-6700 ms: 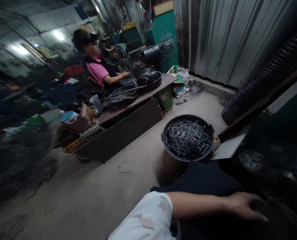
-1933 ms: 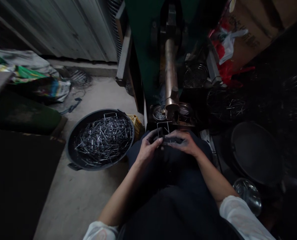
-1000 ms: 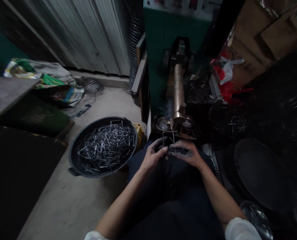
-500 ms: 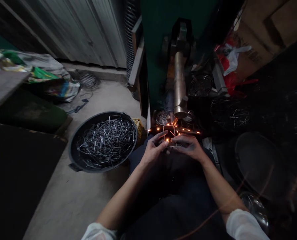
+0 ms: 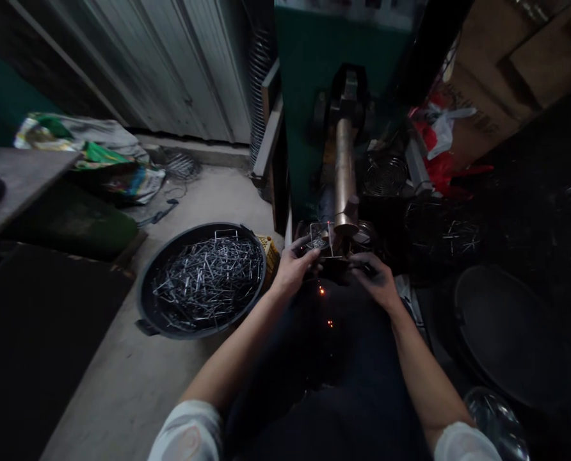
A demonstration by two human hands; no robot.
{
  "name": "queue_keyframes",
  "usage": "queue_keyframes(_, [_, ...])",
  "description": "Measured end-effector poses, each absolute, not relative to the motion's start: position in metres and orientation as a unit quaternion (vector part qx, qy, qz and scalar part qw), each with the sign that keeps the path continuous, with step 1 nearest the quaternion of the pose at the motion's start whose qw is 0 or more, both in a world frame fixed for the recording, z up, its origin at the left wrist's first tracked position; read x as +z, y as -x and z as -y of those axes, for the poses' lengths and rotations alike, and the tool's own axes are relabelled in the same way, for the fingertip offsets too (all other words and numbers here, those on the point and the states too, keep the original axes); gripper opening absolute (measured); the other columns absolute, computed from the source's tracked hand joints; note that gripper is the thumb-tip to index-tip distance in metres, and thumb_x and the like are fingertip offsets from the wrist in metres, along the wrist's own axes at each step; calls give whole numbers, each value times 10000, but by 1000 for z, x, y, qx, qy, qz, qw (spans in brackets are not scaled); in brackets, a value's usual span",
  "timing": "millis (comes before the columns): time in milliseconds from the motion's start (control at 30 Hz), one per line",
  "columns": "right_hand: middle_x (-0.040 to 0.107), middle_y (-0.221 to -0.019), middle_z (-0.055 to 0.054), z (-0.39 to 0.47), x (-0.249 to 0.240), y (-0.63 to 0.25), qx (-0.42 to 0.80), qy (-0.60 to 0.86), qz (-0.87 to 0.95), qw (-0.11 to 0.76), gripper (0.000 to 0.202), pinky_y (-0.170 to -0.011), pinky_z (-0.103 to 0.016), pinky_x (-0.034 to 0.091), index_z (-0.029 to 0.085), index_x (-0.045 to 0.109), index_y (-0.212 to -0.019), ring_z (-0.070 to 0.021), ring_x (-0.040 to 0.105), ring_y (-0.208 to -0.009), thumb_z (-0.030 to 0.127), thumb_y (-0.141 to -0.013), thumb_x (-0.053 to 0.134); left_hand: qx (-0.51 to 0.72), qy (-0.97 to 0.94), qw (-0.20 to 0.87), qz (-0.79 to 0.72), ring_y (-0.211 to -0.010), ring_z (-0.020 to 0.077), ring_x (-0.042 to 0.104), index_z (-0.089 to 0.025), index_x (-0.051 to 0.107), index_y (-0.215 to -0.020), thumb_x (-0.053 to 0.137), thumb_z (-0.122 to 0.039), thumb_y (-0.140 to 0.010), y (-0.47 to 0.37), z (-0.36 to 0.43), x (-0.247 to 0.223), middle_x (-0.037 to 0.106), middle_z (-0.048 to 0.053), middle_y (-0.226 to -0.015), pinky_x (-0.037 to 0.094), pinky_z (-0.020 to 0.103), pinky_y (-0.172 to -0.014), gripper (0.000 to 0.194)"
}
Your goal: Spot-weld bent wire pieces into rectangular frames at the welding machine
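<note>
My left hand (image 5: pixel 295 264) pinches a thin bent wire frame (image 5: pixel 331 240) between thumb and fingers. The frame stands roughly upright, with a tiny red glow at its top corner. Just right of it is my right hand (image 5: pixel 376 276), fingers loosely bent and apart, with nothing clear between them. Beyond the hands, a spot-welding machine (image 5: pixel 297 128) holds a thick copper-coloured cylinder arm (image 5: pixel 344 173), whose near end is close to the frame. The welding tips below that end are dark and hard to make out. Small orange sparks (image 5: pixel 321 291) drop over my dark lap.
A black tub (image 5: pixel 144 288) full of bent wire pieces (image 5: pixel 211 275) stands at my left, beside a yellow crate (image 5: pixel 267 246). A dish of small metal bits (image 5: pixel 317 241) sits by the machine. On the right are a dark round lid-like thing (image 5: pixel 501 333), red bags (image 5: pixel 451 173) and cardboard boxes (image 5: pixel 487 83).
The bright spray of sparks has shrunk to a few falling ones. My right hand has moved away from the wire frame to the right; my left hand still holds it. The view has tilted slightly upward.
</note>
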State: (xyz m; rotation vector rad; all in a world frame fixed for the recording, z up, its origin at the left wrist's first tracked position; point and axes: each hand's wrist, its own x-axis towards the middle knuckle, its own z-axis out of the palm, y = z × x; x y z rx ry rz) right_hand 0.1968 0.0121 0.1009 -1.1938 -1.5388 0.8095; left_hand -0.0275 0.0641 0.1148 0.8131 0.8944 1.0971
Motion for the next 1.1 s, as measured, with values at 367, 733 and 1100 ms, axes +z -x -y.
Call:
queue_keyframes(367, [757, -796, -86, 18, 62, -229, 407, 603, 453, 515, 419, -470, -262, 499, 194, 600, -923, -154, 607, -464, 564, -807, 759, 510, -344, 673, -410, -497, 125, 631, -98, 611, -1258, 871, -348, -663, 17, -80, 126, 703, 52, -776, 481, 215, -449, 696])
queue_keyframes(733, [709, -675, -50, 21, 45, -232, 428, 627, 423, 494, 477, -371, -221, 368, 194, 558, -885, -119, 509, -375, 616, -778, 750, 529, -382, 636, -413, -540, 122, 612, -128, 632, -1179, 823, -345, -690, 16, -81, 120, 666, 9, -750, 464, 209, -427, 569])
queue_keyframes(1100, [629, -601, 33, 18, 41, -242, 417, 642, 434, 475, 515, -413, -190, 405, 202, 557, -969, -124, 553, -447, 536, -689, 832, 569, -302, 518, -562, -609, 134, 615, -124, 589, -1202, 838, -409, -708, 144, -28, 79, 652, 19, -782, 502, 248, -556, 622])
